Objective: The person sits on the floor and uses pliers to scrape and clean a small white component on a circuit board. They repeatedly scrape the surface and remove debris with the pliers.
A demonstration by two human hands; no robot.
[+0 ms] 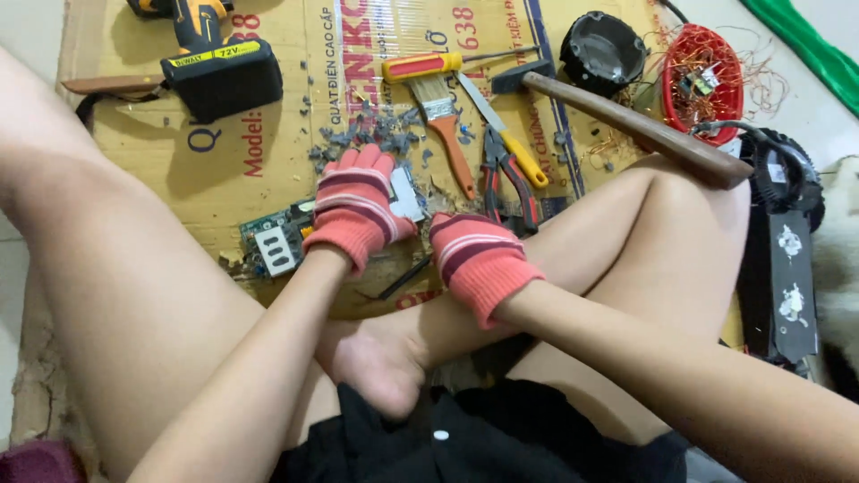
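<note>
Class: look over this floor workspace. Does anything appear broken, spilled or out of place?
Yes. Grey broken fragments lie scattered over the cardboard sheet above the left hand, which rests on a bare circuit board. Loose copper wire spills beside the red basket.

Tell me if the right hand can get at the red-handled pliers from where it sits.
Probably yes. The right hand rests on the cardboard just below the pliers, and nothing lies between them.

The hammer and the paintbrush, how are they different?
The hammer is longer, with a plain brown wooden handle and a dark metal head; the paintbrush is shorter, with a red-and-yellow handle and pale bristles. The hammer rests against the person's knee; the paintbrush lies flat on the cardboard. Both lie untouched.
</note>
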